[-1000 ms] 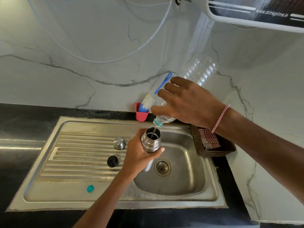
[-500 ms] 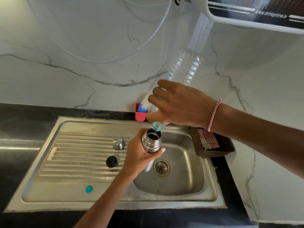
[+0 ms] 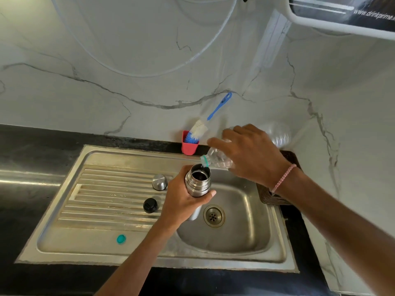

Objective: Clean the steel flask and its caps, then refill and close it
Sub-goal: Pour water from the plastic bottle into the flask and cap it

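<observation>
Head view, and this looks like the refill: the left hand (image 3: pixel 183 199) has fingers and thumb curled round the steel flask (image 3: pixel 197 182), holding it upright over the basin, just up and left of the drain (image 3: pixel 214 216). The right hand (image 3: pixel 250 154) grips a clear plastic bottle (image 3: pixel 218 159), tipped over, its green-ringed mouth right at the flask's open rim on the side away from the drain. The bottle's body is blurred and I cannot tell whether water is running; the flask's inside shows only dark.

Both caps are off. The steel cap (image 3: pixel 159 182) stands on the draining ridges, left of the drain and further back; the black cap (image 3: pixel 150 205) sits left of the drain, nearer to it. A teal lid (image 3: pixel 121 239) lies well left of the drain, towards the front of the sink (image 3: pixel 64 248). The brush (image 3: pixel 198 130) is parked in its red holder (image 3: pixel 189 146), beyond the drain against the wall.

With the brush put away and no suds showing, I'd call the washing done. Left to do: finish the pour, then fit the black cap and the steel cap
</observation>
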A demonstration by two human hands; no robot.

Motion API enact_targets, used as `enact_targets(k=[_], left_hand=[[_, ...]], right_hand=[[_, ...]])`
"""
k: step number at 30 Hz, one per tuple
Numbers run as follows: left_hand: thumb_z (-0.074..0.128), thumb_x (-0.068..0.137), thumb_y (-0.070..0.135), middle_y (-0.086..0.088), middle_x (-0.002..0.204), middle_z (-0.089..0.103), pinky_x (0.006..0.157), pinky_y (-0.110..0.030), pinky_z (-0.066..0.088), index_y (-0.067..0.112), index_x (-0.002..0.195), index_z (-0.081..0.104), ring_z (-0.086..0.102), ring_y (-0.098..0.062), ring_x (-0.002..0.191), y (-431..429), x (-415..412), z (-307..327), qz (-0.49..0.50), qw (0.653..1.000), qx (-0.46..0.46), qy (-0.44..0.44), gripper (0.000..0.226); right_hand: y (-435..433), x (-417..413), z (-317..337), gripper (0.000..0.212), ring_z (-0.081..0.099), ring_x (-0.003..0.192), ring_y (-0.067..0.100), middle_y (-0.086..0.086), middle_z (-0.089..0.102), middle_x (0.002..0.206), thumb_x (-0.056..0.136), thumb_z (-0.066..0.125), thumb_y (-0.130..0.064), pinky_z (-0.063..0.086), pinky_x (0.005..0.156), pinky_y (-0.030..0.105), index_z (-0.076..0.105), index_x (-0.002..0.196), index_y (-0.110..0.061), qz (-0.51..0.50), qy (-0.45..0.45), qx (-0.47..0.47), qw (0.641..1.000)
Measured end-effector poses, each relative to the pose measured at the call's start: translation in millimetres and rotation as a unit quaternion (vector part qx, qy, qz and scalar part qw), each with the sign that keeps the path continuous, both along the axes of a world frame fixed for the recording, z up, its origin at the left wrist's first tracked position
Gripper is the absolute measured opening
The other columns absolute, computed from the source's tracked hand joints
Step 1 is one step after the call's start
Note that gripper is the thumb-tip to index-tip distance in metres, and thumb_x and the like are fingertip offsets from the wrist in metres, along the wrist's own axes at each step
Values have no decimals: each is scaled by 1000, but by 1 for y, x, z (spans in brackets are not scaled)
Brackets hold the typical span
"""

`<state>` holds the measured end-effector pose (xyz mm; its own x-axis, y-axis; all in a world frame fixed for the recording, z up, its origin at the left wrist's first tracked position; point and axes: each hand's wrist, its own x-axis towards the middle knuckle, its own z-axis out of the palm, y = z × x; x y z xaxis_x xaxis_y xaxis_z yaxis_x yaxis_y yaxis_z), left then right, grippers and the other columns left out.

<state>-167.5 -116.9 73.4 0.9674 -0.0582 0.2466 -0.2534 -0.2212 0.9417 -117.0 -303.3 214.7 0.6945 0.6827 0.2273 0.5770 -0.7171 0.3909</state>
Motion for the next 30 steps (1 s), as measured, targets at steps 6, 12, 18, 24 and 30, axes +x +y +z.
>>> enact_targets(k=[6, 12, 18, 24, 30], left_hand=[[97, 66, 14, 20, 99, 72, 77, -9, 48, 24, 112, 62, 70, -3, 89, 20, -3, -2, 20, 1000, 1, 14, 59], [99, 62, 21, 23, 101, 73, 78, -11, 51, 32, 112, 63, 71, -3, 93, 54, 2, 7, 69, 997, 17, 7, 63], [96, 53, 52, 15, 111, 68, 85, -11, 51, 33, 118, 63, 67, 1, 101, 103, 17, 11, 145, 987, 62, 14, 75], [91, 50, 70, 12, 106, 68, 88, -28, 53, 24, 121, 68, 64, -12, 101, 166, 37, -9, 180, 970, 156, 37, 88], [86, 47, 74, 13, 103, 72, 88, -43, 58, 28, 116, 68, 68, -16, 98, 203, 48, -42, 186, 959, 200, 81, 85]], right_hand=[[4, -27, -61, 64, 69, 79, 19, -6, 72, 101, 67, 90, -33, 54, 67, 29, 57, 121, -25, -154, 165, 370, 901], [29, -40, -96, 67, 60, 91, -15, -24, 60, 100, 65, 95, -31, 44, 75, 2, 51, 115, -39, -153, 191, 551, 798], [66, -31, -126, 65, 58, 91, -5, -10, 59, 104, 63, 97, -31, 40, 77, 1, 52, 110, -35, -159, 186, 589, 770], [102, -23, -155, 62, 59, 94, -2, -7, 61, 107, 64, 95, -31, 42, 77, 3, 61, 115, -24, -157, 235, 596, 751], [125, -25, -176, 64, 59, 95, -6, -12, 60, 107, 64, 97, -28, 43, 77, 1, 57, 115, -29, -164, 256, 595, 744]])
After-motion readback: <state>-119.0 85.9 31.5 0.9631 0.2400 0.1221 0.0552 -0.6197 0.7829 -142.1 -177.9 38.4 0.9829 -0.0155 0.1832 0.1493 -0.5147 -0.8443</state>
